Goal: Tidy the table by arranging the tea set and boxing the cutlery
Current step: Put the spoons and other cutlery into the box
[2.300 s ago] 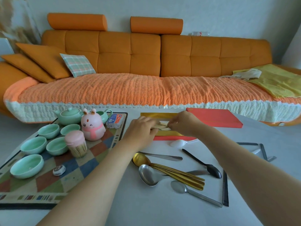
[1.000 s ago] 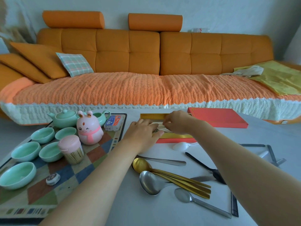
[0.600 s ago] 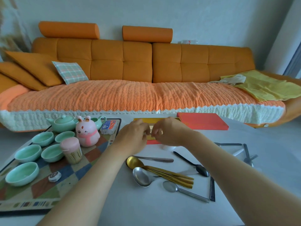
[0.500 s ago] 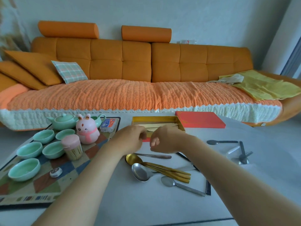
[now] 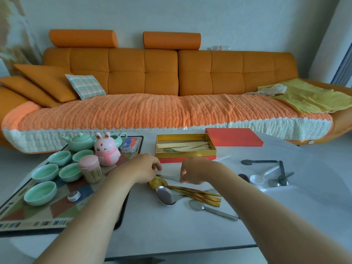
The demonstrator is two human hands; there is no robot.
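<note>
Gold-lined red cardboard box [image 5: 185, 148] sitting open at tabletop [image 5: 171, 229] far side, pale chopsticks and one spoon being stored inside. Loose pile being hovered over: gold metal spoons [image 5: 190, 191], big silver steel spoon [image 5: 167, 196], thin silver knife [image 5: 169, 177].

Left hand [image 5: 142, 171] loosely curled, nothing being held. Right hand [image 5: 196, 171] half-open, fingers being pinched downward, empty too.

Metal probably stiff, light, kinda slippery; handles being judged best pinch spot, mid-shaft.
</note>
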